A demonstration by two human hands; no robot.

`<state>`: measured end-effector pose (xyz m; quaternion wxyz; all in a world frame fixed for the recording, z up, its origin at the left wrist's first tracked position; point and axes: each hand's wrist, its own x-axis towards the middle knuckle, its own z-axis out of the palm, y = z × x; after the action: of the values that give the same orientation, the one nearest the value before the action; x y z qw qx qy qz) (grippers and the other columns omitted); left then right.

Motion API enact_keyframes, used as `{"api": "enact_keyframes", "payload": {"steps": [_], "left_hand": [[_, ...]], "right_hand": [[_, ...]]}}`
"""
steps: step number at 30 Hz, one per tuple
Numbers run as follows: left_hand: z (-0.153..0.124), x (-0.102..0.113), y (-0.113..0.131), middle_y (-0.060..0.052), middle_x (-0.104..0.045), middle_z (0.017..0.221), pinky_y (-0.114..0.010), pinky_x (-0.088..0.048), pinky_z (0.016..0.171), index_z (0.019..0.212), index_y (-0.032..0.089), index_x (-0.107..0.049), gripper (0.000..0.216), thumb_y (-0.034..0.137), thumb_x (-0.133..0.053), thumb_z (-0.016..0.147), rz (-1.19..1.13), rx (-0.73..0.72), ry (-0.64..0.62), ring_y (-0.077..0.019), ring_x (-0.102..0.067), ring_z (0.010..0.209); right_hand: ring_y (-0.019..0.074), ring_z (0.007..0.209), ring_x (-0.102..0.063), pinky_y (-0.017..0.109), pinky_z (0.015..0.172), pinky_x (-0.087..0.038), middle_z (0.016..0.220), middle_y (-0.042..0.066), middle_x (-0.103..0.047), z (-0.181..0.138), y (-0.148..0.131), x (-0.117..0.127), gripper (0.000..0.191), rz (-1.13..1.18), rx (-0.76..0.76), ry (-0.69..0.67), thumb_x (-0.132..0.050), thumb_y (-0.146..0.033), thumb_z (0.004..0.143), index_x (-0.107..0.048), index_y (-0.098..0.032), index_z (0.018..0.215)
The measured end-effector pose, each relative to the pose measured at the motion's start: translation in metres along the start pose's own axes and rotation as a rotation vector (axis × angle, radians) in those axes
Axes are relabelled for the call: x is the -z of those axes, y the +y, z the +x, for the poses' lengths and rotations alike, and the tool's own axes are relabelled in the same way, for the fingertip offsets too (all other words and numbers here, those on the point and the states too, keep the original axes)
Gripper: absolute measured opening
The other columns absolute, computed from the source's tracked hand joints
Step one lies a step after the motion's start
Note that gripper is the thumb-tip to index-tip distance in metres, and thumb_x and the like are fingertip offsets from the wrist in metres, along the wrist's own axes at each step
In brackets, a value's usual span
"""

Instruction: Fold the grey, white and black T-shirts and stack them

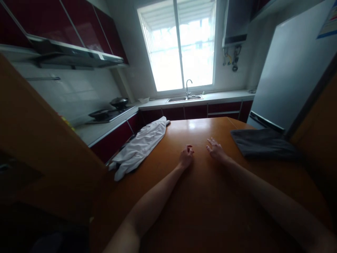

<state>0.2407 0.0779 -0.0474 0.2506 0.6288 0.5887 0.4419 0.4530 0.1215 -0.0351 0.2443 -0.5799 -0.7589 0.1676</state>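
Two bare hands are stretched out over a glossy orange-brown wooden bench, and everything else can be placed relative to that bench. Along its left edge a crumpled white cloth garment is draped, partly hanging over the side, as if laid aside within easy reach but clear of the middle. Right of it, near the centre of the bench, the left hand is seen with its fingers curled inward into a loose, narrow fist; nothing can be made out inside it. Just beside it, a small gap apart, the right hand is held wide with fingers spread, palm down, empty, close over or on the wood; actual contact cannot be told. Both hands lie well apart from either cloth. At the right edge of the bench a folded dark grey cloth is laid flat, which suits a tidy stack kept out of the way. Beyond the far end of the bench a steel sink with a tap is set under a bright window.
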Motion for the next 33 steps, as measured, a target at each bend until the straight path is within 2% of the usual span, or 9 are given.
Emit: {"api": "enact_keyframes", "payload": {"steps": [6, 15, 18, 20, 22, 24, 25, 29, 33], "left_hand": [[-0.004, 0.000, 0.002, -0.011, -0.074, 0.098, -0.033, -0.050, 0.081, 0.119, 0.018, -0.062, 0.028, 0.025, -0.045, 0.097, 0.053, -0.003, -0.008, -0.0207, -0.068, 0.088], [-0.008, -0.003, 0.006, -0.005, -0.074, 0.099, -0.030, -0.051, 0.088, 0.117, 0.019, -0.067, 0.028, 0.022, -0.051, 0.094, 0.089, 0.028, -0.008, -0.0180, -0.067, 0.092], [-0.002, 0.000, 0.006, -0.008, -0.073, 0.106, -0.029, -0.051, 0.088, 0.121, 0.017, -0.066, 0.031, 0.022, -0.051, 0.095, 0.077, 0.061, -0.066, -0.0178, -0.067, 0.096], [0.006, 0.011, 0.006, -0.008, -0.074, 0.104, -0.027, -0.052, 0.083, 0.121, 0.015, -0.067, 0.031, 0.023, -0.055, 0.093, 0.055, 0.083, -0.152, -0.0167, -0.067, 0.091], [0.016, 0.035, 0.006, -0.006, -0.075, 0.099, -0.025, -0.052, 0.078, 0.115, 0.016, -0.072, 0.029, 0.026, -0.063, 0.089, 0.049, 0.092, -0.271, -0.0147, -0.068, 0.083], [0.026, 0.070, 0.006, -0.004, -0.076, 0.096, -0.024, -0.052, 0.077, 0.112, 0.018, -0.074, 0.030, 0.030, -0.071, 0.084, 0.097, 0.085, -0.339, -0.0132, -0.067, 0.080], [0.030, 0.091, 0.005, -0.003, -0.076, 0.095, -0.023, -0.051, 0.077, 0.112, 0.019, -0.075, 0.032, 0.032, -0.074, 0.082, 0.154, 0.075, -0.297, -0.0129, -0.067, 0.079], [0.037, 0.183, -0.004, -0.006, -0.074, 0.106, -0.026, -0.052, 0.081, 0.130, 0.019, -0.066, 0.039, 0.027, -0.061, 0.091, 0.248, 0.105, 0.066, -0.0156, -0.068, 0.087], [0.025, 0.254, -0.025, -0.014, -0.067, 0.127, -0.035, -0.047, 0.103, 0.131, 0.014, -0.063, 0.041, 0.013, -0.048, 0.093, 0.373, 0.166, 0.526, -0.0238, -0.061, 0.120]], "right_hand": [[0.0302, 0.151, -0.030, 0.051, 0.123, -0.021, 0.160, 0.016, -0.038, -0.013, -0.001, -0.030, 0.051, -0.192, 0.048, -0.043, -0.043, -0.039, 0.099, -0.053, -0.021, 0.146], [0.0324, 0.148, -0.036, 0.051, 0.119, -0.028, 0.157, 0.018, -0.043, -0.016, 0.010, -0.034, 0.051, -0.305, 0.131, -0.016, -0.039, -0.039, 0.102, -0.056, -0.015, 0.144], [0.0325, 0.147, -0.037, 0.052, 0.118, -0.029, 0.157, 0.018, -0.044, -0.015, 0.013, -0.035, 0.051, -0.323, 0.144, -0.014, -0.038, -0.040, 0.102, -0.056, -0.015, 0.144], [0.0327, 0.147, -0.037, 0.052, 0.117, -0.030, 0.157, 0.018, -0.044, -0.014, 0.015, -0.035, 0.052, -0.336, 0.150, -0.022, -0.037, -0.040, 0.102, -0.056, -0.015, 0.144], [0.0330, 0.147, -0.037, 0.052, 0.117, -0.031, 0.157, 0.019, -0.044, -0.014, 0.016, -0.035, 0.052, -0.347, 0.152, -0.028, -0.036, -0.039, 0.102, -0.056, -0.015, 0.144], [0.0333, 0.147, -0.037, 0.052, 0.117, -0.031, 0.156, 0.019, -0.044, -0.014, 0.018, -0.035, 0.052, -0.355, 0.157, -0.026, -0.036, -0.040, 0.102, -0.056, -0.014, 0.144], [0.0333, 0.146, -0.038, 0.052, 0.117, -0.031, 0.156, 0.019, -0.044, -0.014, 0.018, -0.035, 0.052, -0.358, 0.159, -0.022, -0.037, -0.040, 0.102, -0.056, -0.014, 0.144], [0.0328, 0.146, -0.039, 0.052, 0.116, -0.032, 0.155, 0.019, -0.045, -0.015, 0.019, -0.036, 0.052, -0.369, 0.167, -0.004, -0.037, -0.040, 0.102, -0.056, -0.014, 0.143], [0.0336, 0.145, -0.039, 0.053, 0.115, -0.034, 0.155, 0.019, -0.046, -0.015, 0.020, -0.037, 0.051, -0.379, 0.173, 0.001, -0.037, -0.040, 0.102, -0.058, -0.015, 0.141]]}}
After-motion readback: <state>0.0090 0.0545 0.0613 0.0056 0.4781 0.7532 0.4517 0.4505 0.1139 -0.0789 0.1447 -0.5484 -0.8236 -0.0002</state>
